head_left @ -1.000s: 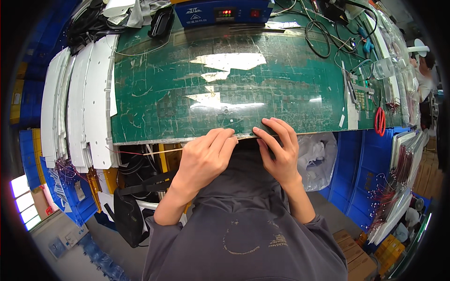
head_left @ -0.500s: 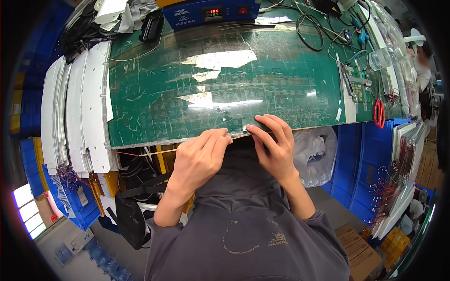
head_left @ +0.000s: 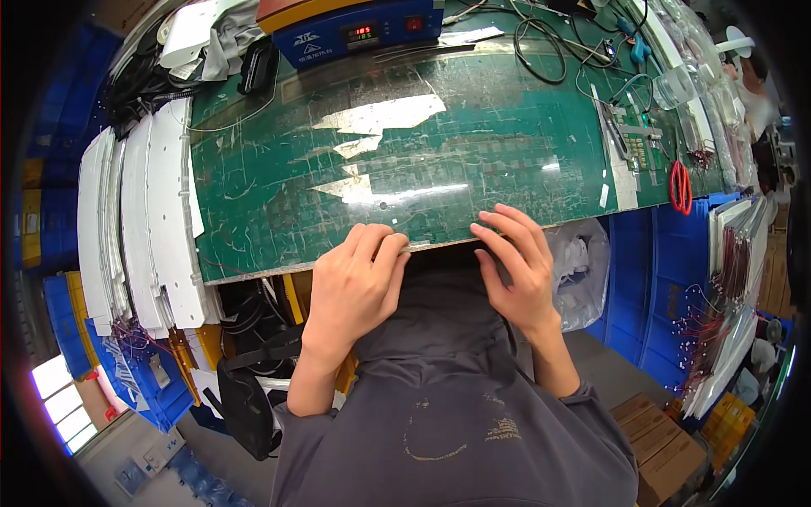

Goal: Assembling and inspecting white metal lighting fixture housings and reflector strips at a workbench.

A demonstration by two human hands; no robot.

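Note:
My left hand is at the near edge of the green work mat, thumb and fingers pinched together. What they hold, if anything, is too small or hidden to make out. To its right, my right hand hovers over the same edge with its fingers apart and nothing visible between them. On the mat just beyond my hands lie a small white piece and a small dark round spot.
A blue heating unit with a lit display stands at the back. White panels are stacked at left. Red-handled scissors, cables and a clear container are at right. Blue crates stand below the table.
My right hand has moved right, away from my left hand, and its fingers have spread. My left hand remains pinched at the edge. The thin tan strip to its left no longer shows clearly.

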